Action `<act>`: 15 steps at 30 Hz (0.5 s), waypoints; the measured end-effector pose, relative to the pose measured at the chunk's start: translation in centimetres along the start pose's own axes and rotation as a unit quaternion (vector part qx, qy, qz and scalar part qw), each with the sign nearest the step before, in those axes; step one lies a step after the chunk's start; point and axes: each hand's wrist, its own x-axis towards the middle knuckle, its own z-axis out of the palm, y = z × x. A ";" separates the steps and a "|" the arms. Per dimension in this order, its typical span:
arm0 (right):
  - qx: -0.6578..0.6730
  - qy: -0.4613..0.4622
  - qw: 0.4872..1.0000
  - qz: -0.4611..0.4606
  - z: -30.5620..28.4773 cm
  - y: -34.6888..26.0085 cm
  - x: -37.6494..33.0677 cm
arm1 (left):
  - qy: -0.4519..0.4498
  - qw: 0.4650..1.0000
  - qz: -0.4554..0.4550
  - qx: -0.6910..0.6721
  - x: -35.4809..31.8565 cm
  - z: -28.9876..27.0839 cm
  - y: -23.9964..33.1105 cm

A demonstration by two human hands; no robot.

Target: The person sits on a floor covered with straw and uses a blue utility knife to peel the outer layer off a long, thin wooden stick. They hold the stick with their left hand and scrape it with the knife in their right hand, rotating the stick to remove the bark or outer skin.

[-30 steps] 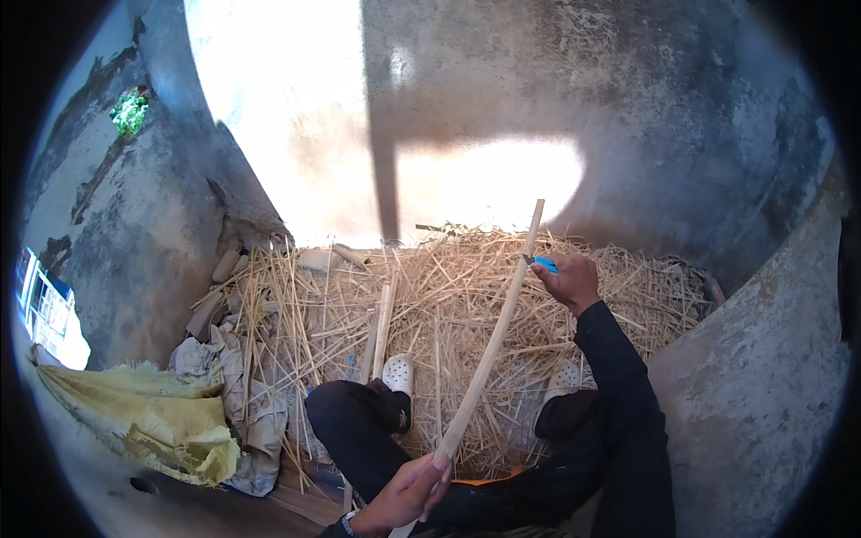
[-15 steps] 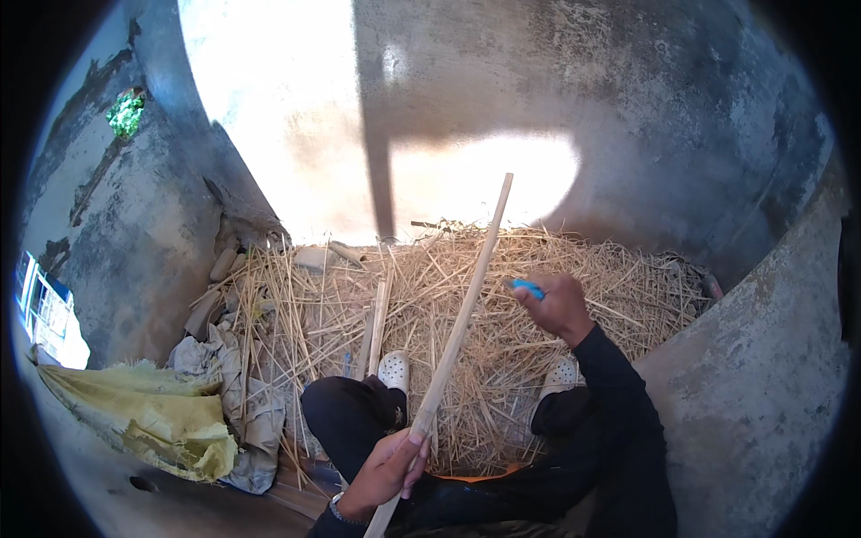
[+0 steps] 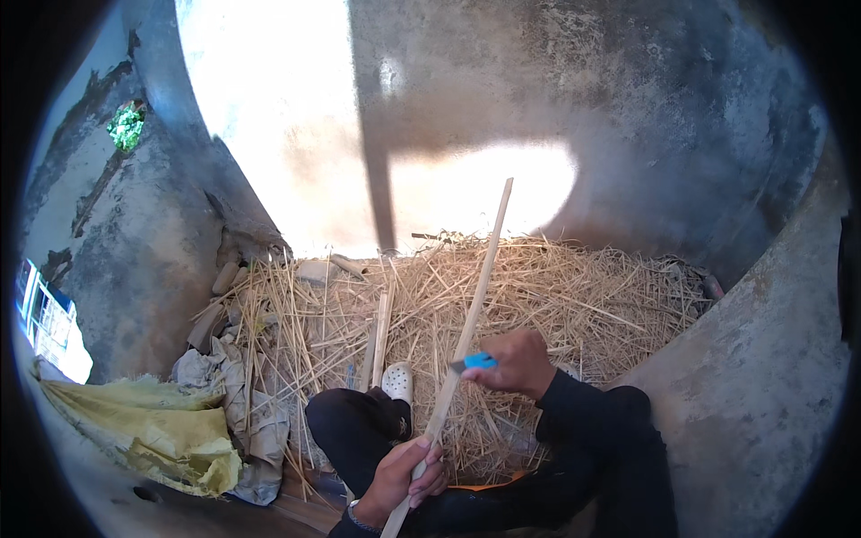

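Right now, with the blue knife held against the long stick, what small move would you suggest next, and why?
Probably push the blue-handled knife up the stick, away from the body. The right hand sets it against the shaft just above the left hand, whose grip steadies the lower end, and most of the stick's length lies above the knife.

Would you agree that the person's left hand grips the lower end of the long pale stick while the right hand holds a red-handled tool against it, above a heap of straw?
Not quite: the head view shows the tool in the right hand has a blue handle, not red. The rest stands: the left hand grips the lower end of the long pale stick, above the straw.
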 end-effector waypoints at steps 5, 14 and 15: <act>0.009 0.026 0.992 0.124 -0.5 4.8 1.6 | -0.019 0.999 -0.030 -0.033 -0.4 0.1 -0.3; -0.029 0.020 0.997 0.066 -0.6 3.1 1.4 | -0.122 0.964 -0.058 -0.230 -0.4 -1.0 -1.7; -0.001 0.028 0.998 0.061 0.1 3.3 0.8 | -0.141 0.960 -0.059 -0.234 -0.1 -1.0 -1.7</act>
